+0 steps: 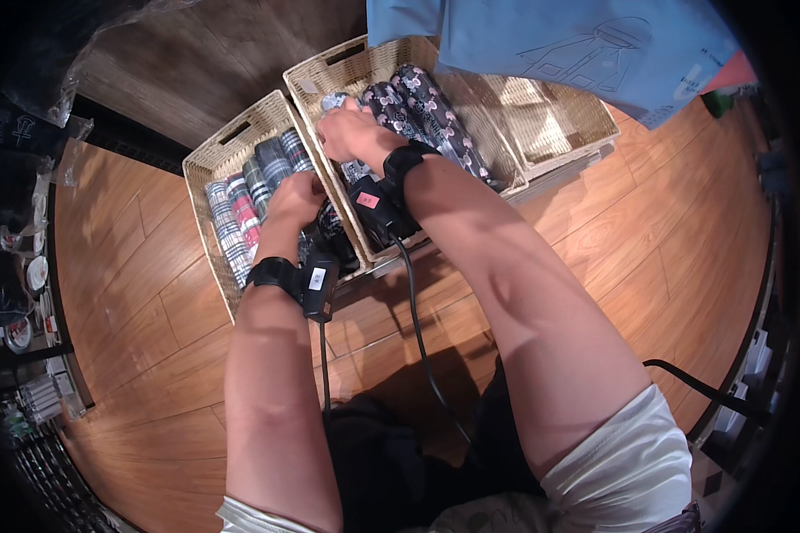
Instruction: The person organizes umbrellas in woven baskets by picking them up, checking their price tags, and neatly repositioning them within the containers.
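Two woven baskets with rolled, plastic-wrapped patterned fabric stand side by side before me. My left hand (298, 199) reaches into the left woven basket (203, 220), over rolls in plaid; its fingers bend down and are partly hidden. A blue-and-white plaid roll (225, 223) and a red plaid roll (243, 212) lie left of it. My right hand (348, 132) is at the left side of the middle woven basket (293, 78), its fingers curled by a light grey patterned roll (334, 100). Dark rolls with pink print (433, 113) lie right of it. Whether either hand grips a roll is unclear.
A third woven basket (567, 150) adjoins on the right. Blue printed bags (573, 46) hang over the baskets at top right. A dark wooden panel (233, 46) rises behind. Cables run from devices on both wrists. Stocked shelves line the left side, and wood-look flooring (133, 280) surrounds the baskets.
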Available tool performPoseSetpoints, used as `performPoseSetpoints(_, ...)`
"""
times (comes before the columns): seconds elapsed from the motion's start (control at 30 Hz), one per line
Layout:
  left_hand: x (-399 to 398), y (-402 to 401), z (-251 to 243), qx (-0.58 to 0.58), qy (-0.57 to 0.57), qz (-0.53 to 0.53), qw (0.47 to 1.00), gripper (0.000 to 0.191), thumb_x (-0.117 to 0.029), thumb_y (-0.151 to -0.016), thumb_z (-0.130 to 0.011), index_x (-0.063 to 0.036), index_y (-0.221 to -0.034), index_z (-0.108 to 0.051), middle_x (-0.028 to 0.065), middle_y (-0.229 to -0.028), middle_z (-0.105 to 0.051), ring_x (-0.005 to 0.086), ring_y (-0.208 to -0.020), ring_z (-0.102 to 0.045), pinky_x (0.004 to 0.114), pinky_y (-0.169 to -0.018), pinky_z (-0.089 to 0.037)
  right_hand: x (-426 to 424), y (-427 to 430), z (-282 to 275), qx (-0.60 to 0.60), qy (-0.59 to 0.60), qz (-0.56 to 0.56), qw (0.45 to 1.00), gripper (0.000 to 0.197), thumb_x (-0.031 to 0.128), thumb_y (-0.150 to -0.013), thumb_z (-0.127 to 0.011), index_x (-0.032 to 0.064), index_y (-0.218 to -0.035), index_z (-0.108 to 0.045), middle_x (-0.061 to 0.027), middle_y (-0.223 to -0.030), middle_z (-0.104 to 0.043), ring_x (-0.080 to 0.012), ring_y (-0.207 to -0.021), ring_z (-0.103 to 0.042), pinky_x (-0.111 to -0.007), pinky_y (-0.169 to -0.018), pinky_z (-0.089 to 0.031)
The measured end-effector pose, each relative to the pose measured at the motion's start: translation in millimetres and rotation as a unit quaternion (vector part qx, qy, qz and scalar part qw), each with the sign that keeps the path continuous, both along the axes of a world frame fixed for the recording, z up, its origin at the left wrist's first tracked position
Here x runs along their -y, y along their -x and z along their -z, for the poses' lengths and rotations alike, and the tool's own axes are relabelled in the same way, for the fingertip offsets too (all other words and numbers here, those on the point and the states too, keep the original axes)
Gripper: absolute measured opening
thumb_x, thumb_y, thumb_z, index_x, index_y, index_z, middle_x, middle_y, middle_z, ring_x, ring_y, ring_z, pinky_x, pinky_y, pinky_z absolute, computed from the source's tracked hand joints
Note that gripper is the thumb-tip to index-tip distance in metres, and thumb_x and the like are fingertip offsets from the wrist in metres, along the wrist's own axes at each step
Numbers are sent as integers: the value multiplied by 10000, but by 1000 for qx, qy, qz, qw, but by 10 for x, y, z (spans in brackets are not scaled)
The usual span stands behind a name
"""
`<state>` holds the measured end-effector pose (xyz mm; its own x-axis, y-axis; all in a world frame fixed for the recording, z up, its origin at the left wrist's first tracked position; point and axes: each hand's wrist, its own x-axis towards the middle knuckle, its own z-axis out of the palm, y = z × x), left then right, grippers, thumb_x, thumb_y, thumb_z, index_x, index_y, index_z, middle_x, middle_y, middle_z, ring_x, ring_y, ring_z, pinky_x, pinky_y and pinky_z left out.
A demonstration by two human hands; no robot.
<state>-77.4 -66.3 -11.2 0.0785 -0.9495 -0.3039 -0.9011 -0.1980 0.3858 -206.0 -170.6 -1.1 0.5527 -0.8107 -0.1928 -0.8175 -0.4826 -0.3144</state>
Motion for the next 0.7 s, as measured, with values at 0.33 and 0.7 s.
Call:
performPoseSetpoints(0.33, 19, 216, -80, 188, -110, 36, 975, 297, -219, -870, -527, -84, -1090, -672, 176, -1156, -656, 331, -1093, -625, 419, -901, -504, -39, 51, -76, 12, -20, -10, 1000, 371, 138, -822, -586, 46, -1171, -672, -96, -1294, -593, -318, -1300, -408, -452, -1001, -376)
performPoseSetpoints(0.7, -128, 89, -58, 175, -44, 75, 981, 256, -325, -844, -602, -167, -1022, -697, 127, -1015, -705, 318, -965, -670, 407, -822, -523, -87, 50, -135, -14, -14, -34, 999, 270, 161, -821, -580, 150, -1064, -698, -55, -1243, -608, -322, -1247, -428, -479, -983, -404)
